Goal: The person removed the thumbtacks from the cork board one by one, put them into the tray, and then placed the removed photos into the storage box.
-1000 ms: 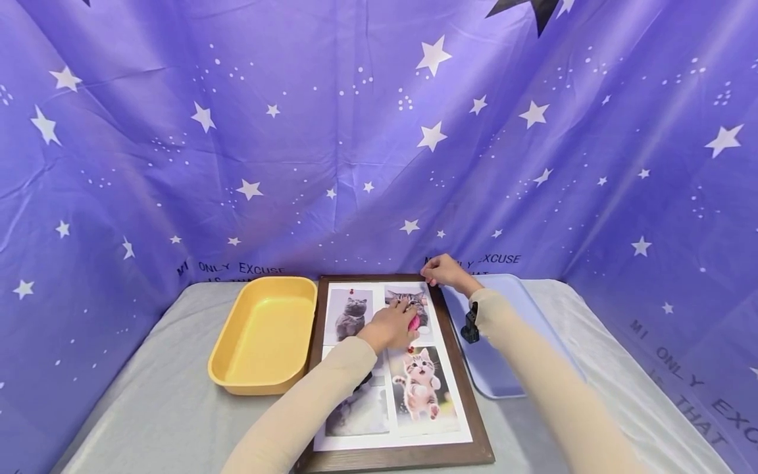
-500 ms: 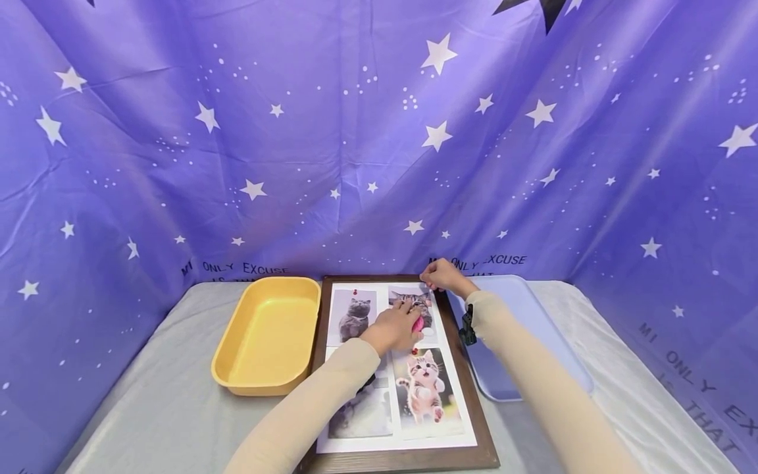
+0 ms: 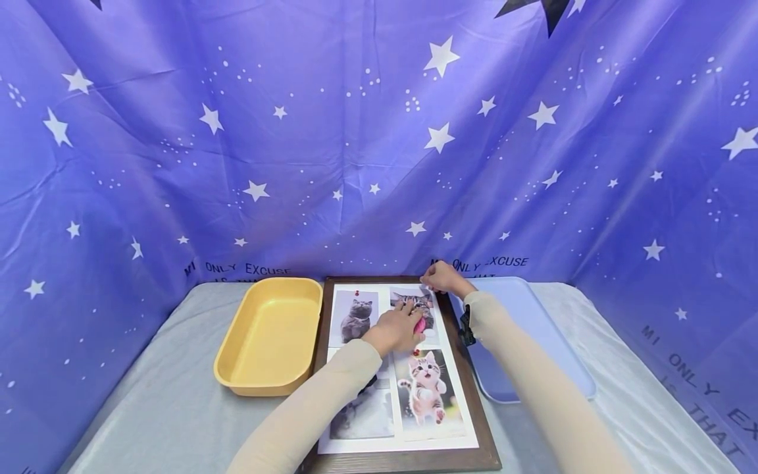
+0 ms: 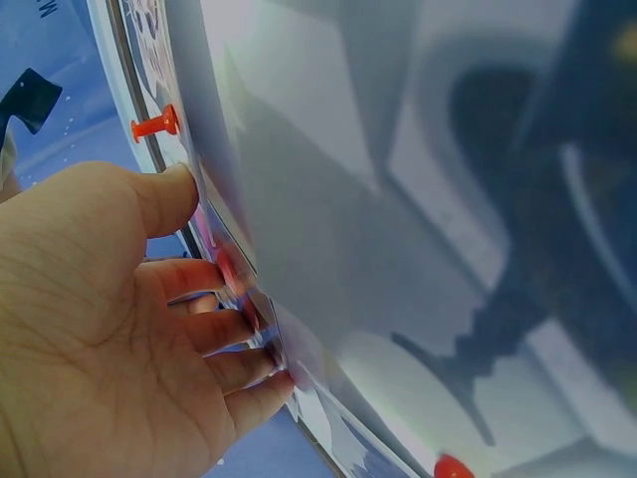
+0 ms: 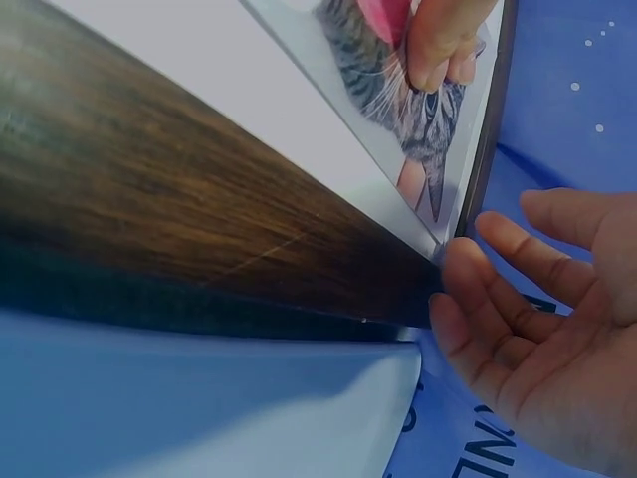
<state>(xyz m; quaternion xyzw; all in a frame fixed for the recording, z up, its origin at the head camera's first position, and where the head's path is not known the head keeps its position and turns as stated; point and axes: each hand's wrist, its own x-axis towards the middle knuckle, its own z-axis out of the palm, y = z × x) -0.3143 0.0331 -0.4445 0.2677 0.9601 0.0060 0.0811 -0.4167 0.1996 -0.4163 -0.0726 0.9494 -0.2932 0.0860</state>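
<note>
The left hand (image 3: pixel 395 329), spread and gripping nothing, has the cat photo (image 3: pixel 428 304) beneath it; the right hand (image 3: pixel 447 276), fingers bent, has a corner of the wooden frame (image 3: pixel 414 459) at its fingertips (whether pinched, I cannot tell). A sideways slip of the left could skew the photo or knock the red pushpin (image 4: pixel 156 123) beside its thumb

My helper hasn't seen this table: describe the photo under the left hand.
Between the yellow tray and blue tray lies a brown wooden frame. In its far right corner, under the left hand, is the tabby photo. Its bright pink patch distinguishes it from the gray cat photo and leaping kitten photo.
</note>
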